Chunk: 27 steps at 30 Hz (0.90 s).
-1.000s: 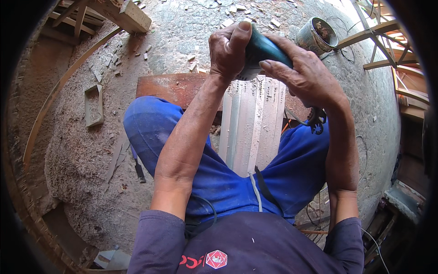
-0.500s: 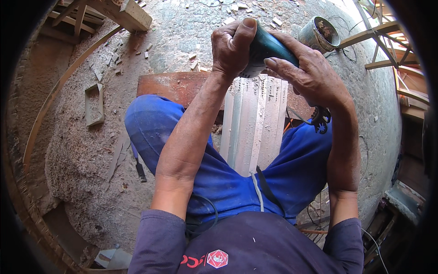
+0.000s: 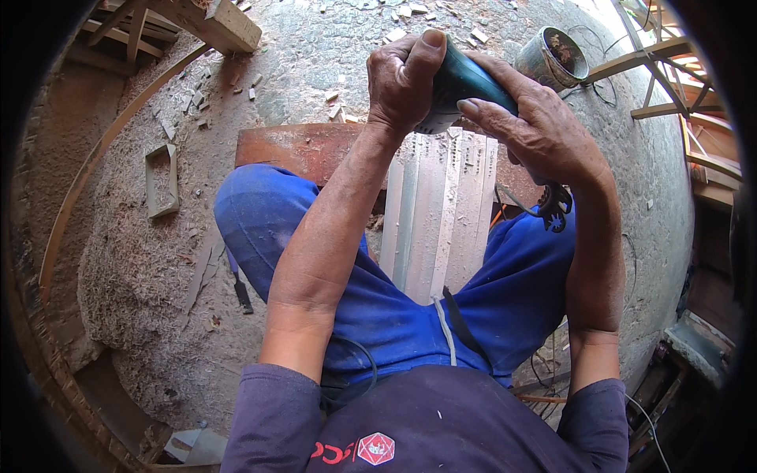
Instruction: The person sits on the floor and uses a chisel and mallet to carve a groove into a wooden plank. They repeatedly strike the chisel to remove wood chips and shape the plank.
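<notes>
Both my hands hold a teal-green corded power tool (image 3: 467,85) out in front of me, above the far end of some pale boards (image 3: 426,225). My left hand (image 3: 400,87) is wrapped round its left end, thumb on top. My right hand (image 3: 542,124) clasps its right side, thumb along the near face. The tool's underside and exact kind are hidden. A dark cord comes from under my right wrist, with a black toothed clip (image 3: 556,211) hanging on it. The pale boards run between my legs, dusted with shavings, and a reddish-brown plank (image 3: 292,148) lies across behind.
A bucket (image 3: 552,59) with scraps stands at the far right. Wood shavings (image 3: 126,292), a small rectangular frame (image 3: 162,181) and a blue-handled tool (image 3: 240,288) lie on the floor to my left. Wooden framework (image 3: 662,59) stands at the right; wood scraps are scattered ahead.
Almost nothing differs. Both hands keep the same grip on the power tool, which has shifted very slightly to the right.
</notes>
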Available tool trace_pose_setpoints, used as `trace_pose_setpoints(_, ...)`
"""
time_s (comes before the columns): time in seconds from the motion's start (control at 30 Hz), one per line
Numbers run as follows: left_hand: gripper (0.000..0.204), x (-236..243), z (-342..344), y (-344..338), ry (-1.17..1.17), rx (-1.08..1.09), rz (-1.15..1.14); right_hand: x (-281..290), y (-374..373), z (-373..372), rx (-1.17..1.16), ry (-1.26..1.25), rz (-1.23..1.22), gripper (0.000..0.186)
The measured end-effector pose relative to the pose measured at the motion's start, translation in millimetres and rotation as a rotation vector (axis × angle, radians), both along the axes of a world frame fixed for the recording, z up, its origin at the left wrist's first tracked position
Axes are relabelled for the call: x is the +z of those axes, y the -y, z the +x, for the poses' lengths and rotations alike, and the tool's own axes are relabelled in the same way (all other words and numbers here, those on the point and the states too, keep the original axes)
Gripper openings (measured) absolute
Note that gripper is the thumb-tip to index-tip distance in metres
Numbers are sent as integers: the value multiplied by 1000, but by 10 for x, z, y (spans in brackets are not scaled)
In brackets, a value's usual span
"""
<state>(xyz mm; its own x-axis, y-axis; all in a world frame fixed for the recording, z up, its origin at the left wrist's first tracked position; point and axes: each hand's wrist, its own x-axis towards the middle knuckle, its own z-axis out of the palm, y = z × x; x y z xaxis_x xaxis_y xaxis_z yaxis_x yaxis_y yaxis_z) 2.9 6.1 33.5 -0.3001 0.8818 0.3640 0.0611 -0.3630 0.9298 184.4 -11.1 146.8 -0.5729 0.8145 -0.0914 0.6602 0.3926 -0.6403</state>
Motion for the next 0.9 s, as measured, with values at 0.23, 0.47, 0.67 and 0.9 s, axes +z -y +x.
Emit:
trace_pose_setpoints(0.23,71,-52,-55,-20,13,-20,-11,-70,-75,-37,34,27,43,58)
trace_pose_setpoints(0.47,70,-74,-51,-16,17,-22,-25,-45,-103,-72,23,82,-17,61)
trace_pose_setpoints(0.67,70,-151,-66,-9,-11,2,-41,-98,-100,-79,40,86,16,62)
trace_pose_setpoints(0.9,73,-226,-78,2,-57,23,-31,-214,-101,-63,68,58,57,69)
